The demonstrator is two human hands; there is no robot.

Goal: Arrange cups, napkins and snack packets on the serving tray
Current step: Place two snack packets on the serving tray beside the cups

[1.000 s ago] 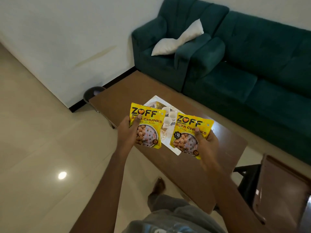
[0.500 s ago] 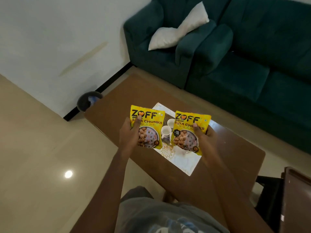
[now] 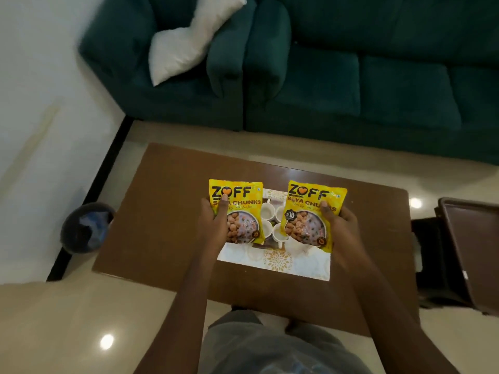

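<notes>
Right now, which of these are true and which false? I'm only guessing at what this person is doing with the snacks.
1. Each hand holds one yellow packet. True: the left hand grips the left packet and the right hand grips the right packet.
2. The packets already lie flat on the tray. False: both are held up above the tray, which rests on the brown table.
3. White cups stand on the tray between the packets. True: the cups show in the gap.
4. The sofa is red. False: the sofa is dark green.
5. A white cushion lies on the table. False: the cushion lies on the sofa.
</notes>
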